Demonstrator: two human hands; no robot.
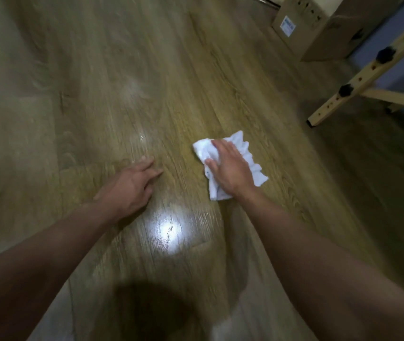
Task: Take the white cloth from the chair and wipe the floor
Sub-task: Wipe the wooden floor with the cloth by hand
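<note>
Cloth [242,153], white, crumpled: off the chair, lying on the wood floor [97,70]. Right hand [230,168] presses it flat, fingers spread. Left hand [132,185] rests open on bare boards. Fetching done; wiping under way, extent covered unclear.

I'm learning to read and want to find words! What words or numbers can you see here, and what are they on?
White and blue label on the cardboard box: it has print, but it is too blurred to read.
Dark marks on the box's side: too blurred to read.
White cloth and floor: no writing shows.
</note>
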